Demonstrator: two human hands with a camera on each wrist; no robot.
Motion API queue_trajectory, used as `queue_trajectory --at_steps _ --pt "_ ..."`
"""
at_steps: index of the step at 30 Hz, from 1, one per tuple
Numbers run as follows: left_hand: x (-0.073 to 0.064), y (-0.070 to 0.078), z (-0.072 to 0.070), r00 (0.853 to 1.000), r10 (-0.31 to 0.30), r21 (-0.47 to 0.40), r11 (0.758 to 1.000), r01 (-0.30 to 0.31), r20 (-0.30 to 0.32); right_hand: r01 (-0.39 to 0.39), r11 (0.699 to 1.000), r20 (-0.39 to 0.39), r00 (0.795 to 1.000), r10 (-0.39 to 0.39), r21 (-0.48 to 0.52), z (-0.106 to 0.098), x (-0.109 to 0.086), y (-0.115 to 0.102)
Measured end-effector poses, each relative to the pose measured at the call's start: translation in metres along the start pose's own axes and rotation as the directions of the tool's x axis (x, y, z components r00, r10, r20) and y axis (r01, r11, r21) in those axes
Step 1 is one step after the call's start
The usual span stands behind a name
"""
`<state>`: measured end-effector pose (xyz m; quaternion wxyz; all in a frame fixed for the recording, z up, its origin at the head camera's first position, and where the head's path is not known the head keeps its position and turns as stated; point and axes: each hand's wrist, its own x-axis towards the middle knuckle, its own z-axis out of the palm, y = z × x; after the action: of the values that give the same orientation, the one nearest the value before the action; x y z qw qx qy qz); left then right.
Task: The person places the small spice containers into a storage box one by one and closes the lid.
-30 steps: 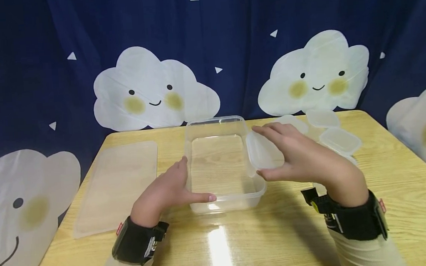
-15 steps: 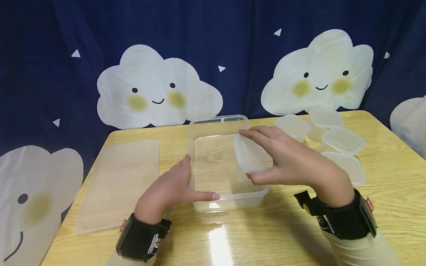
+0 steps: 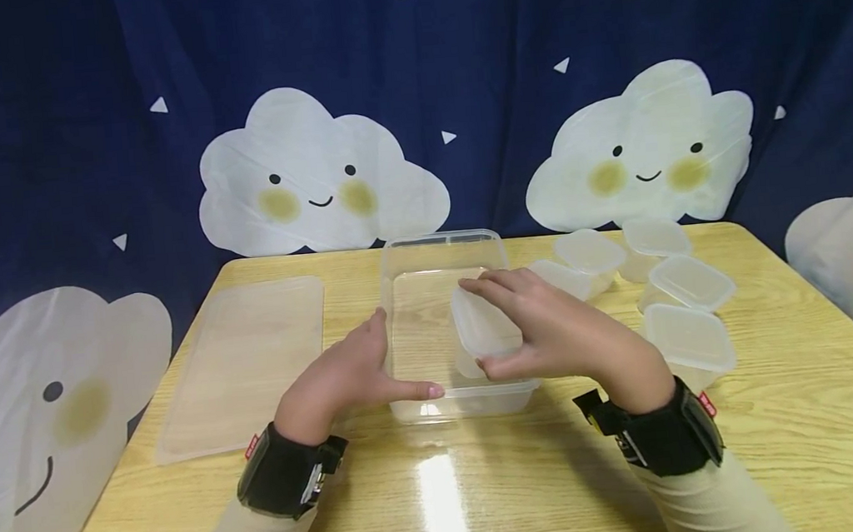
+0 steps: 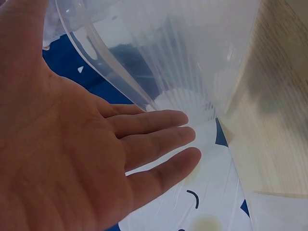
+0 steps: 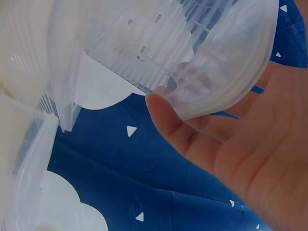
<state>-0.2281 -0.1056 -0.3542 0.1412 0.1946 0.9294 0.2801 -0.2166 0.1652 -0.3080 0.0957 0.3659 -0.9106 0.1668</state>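
A large clear plastic storage box (image 3: 474,392) stands uncovered at the middle of the table. My left hand (image 3: 340,373) lies at its left side, thumb on the front rim. In the left wrist view the fingers (image 4: 159,139) are straight beside the box's ribbed wall (image 4: 192,62). My right hand (image 3: 563,334) holds a small translucent food container (image 3: 485,324) with a lid, thumb at the near edge and fingers at the far edge. It overlaps the front right part of the box. The right wrist view shows a curved plastic rim (image 5: 231,98) beside the right hand (image 5: 240,149).
A large flat translucent lid (image 3: 253,355) lies on the left of the table. Several small lidded containers (image 3: 688,336) stand to the right, some close together near the back. A blue curtain (image 3: 471,62) with cloud prints hangs behind the table.
My right hand has carried the small container leftward, from beside the box's right wall to over its front right part. The left hand has stayed at the box's left side.
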Motion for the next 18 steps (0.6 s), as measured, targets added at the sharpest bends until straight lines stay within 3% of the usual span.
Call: queue_trajectory --at_steps 11,18 --pt "0.001 0.002 -0.001 1.000 0.002 -0.012 1.000 -0.002 0.006 0.010 1.000 0.066 0.998 -0.009 -0.001 0.015 0.004 0.008" --pt "0.000 0.002 -0.001 1.000 -0.014 0.000 1.000 0.014 0.005 -0.084 0.996 0.166 0.983 0.083 -0.003 0.021 0.005 0.011"
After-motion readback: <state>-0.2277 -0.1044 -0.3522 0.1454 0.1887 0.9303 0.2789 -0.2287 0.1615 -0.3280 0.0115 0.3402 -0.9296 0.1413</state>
